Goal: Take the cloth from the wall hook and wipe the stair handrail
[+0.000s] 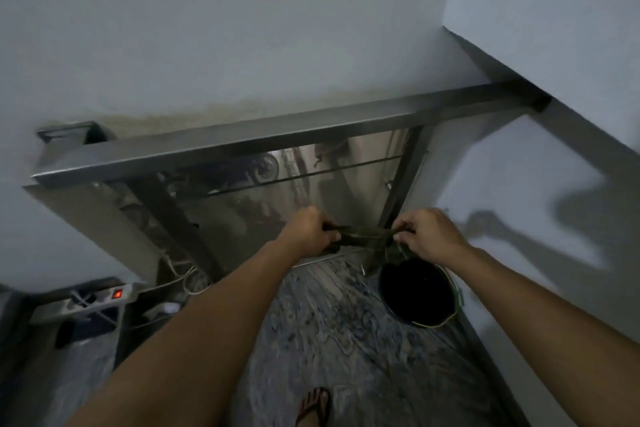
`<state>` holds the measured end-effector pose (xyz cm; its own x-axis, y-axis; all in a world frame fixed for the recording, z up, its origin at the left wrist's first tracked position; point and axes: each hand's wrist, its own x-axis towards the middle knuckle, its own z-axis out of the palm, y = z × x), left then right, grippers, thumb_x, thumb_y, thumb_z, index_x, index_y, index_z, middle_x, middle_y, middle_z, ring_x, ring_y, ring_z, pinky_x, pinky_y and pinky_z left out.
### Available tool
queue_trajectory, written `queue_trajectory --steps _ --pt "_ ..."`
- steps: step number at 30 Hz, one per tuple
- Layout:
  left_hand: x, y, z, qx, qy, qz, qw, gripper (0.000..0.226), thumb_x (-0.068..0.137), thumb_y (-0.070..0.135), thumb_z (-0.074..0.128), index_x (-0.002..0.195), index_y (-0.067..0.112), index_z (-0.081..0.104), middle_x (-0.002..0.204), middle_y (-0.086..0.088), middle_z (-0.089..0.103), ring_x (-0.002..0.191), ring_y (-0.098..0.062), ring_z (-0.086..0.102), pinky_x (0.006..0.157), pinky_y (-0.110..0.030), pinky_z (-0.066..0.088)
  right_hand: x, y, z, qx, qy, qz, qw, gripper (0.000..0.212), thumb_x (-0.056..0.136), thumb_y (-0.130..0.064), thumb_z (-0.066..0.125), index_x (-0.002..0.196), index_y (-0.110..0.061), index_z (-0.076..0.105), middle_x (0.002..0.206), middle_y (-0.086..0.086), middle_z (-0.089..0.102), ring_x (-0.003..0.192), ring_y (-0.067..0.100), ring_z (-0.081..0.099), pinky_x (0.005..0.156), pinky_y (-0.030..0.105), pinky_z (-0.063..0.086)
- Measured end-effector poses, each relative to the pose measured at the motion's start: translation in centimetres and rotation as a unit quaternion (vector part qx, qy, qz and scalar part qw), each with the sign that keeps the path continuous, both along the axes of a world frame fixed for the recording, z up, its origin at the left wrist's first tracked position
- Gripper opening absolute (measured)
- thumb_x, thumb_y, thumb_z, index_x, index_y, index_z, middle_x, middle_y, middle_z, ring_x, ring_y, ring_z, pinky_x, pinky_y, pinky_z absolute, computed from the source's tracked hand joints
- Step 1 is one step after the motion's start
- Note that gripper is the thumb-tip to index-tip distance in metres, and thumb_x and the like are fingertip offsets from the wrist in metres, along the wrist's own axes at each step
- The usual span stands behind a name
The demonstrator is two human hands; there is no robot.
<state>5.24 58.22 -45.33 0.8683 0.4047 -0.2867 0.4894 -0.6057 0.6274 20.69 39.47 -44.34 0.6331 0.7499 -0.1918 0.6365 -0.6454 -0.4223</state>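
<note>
Your left hand [310,230] and right hand [427,234] both grip the dark cloth [363,239], twisted taut between them above the bucket [415,291]. Wiping hasn't begun; next, lift it to the handrail [277,135] above your grip.

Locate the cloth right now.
Head view, centre-right: the dark green cloth is stretched between the left hand and right hand, just above the black bucket and below the steel handrail.
</note>
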Motion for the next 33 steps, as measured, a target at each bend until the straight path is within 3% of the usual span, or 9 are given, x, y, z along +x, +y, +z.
queue_trajectory --steps 3,8,12,16,20,25,28,33 --pt "4.1 1.2 -1.5 0.021 -0.013 -0.039 0.999 0.017 0.085 0.022 0.066 0.101 0.015 0.069 0.096 -0.006 0.069 0.09 -0.021 0.064 0.081 -0.035 0.054 2.3 0.2 -1.0 -0.018 0.009 -0.038 0.999 0.008 0.082 -0.021 0.069 0.088 -0.022 0.074 0.08 -0.003 0.069 0.077 0.016 0.061 0.07 0.027 0.047" --pt "9.4 0.8 -5.6 0.024 0.005 -0.089 0.996 0.014 0.083 0.027 0.066 0.093 0.021 0.073 0.081 0.001 0.066 0.085 -0.019 0.065 0.074 -0.03 0.052 5.4 -1.2 -4.4 -0.028 0.029 -0.104 0.994 0.005 0.079 -0.023 0.07 0.08 -0.028 0.072 0.08 0.0 0.072 0.078 0.019 0.065 0.074 0.035 0.054" --pt "13.7 -0.9 -11.4 0.084 -0.003 -0.125 0.989 0.016 0.08 0.033 0.065 0.091 0.026 0.074 0.093 -0.004 0.07 0.101 -0.022 0.058 0.082 -0.03 0.048 7.9 -3.4 -9.4 -0.031 0.021 -0.136 0.99 0.008 0.078 -0.022 0.068 0.078 -0.029 0.072 0.082 -0.001 0.071 0.079 0.02 0.064 0.072 0.033 0.052" --pt "18.0 -3.0 -19.4 0.122 -0.033 -0.152 0.98 0.017 0.077 0.033 0.065 0.09 0.025 0.073 0.097 -0.004 0.07 0.106 -0.025 0.056 0.089 -0.036 0.049 10.6 -5.8 -17.8 -0.019 0.016 -0.174 0.984 0.009 0.077 -0.021 0.067 0.073 -0.029 0.072 0.081 0.0 0.069 0.079 0.022 0.063 0.069 0.031 0.05" --pt "22.0 -5.3 -29.9 0.154 -0.048 -0.169 0.972 0.022 0.082 0.03 0.06 0.099 0.024 0.073 0.107 -0.005 0.067 0.109 -0.025 0.053 0.092 -0.036 0.045 13.3 -7.8 -29.4 0.007 0.009 -0.218 0.976 0.008 0.078 -0.024 0.067 0.082 -0.027 0.073 0.083 0.001 0.072 0.08 0.021 0.064 0.072 0.032 0.053" --pt "25.1 -8.0 -42.7 0.113 -0.04 -0.157 0.98 0.019 0.08 0.021 0.061 0.095 0.018 0.073 0.103 -0.008 0.069 0.1 -0.025 0.063 0.087 -0.033 0.051 15.6 -9.8 -43.5 0.079 0.018 -0.284 0.955 0.007 0.076 -0.018 0.072 0.081 -0.023 0.074 0.086 0.004 0.074 0.084 0.022 0.067 0.078 0.03 0.052" --pt "26.5 -9.3 -48.8 0.099 -0.041 -0.151 0.983 0.017 0.081 0.018 0.063 0.094 0.015 0.073 0.101 -0.009 0.071 0.096 -0.024 0.066 0.086 -0.032 0.053 16.4 -10.4 -49.7 0.114 0.011 -0.306 0.945 0.01 0.076 -0.009 0.071 0.085 -0.012 0.075 0.087 0.009 0.073 0.085 0.023 0.066 0.08 0.028 0.049" --pt "27.7 -10.7 -55.4 0.072 -0.065 -0.146 0.985 0.02 0.082 0.016 0.064 0.099 0.01 0.073 0.104 -0.014 0.069 0.097 -0.028 0.065 0.088 -0.032 0.052 17.6 -11.5 -56.3 0.186 0.011 -0.347 0.919 0.014 0.079 0.0 0.066 0.091 -0.002 0.073 0.082 0.006 0.066 0.072 0.026 0.063 0.077 0.042 0.056"
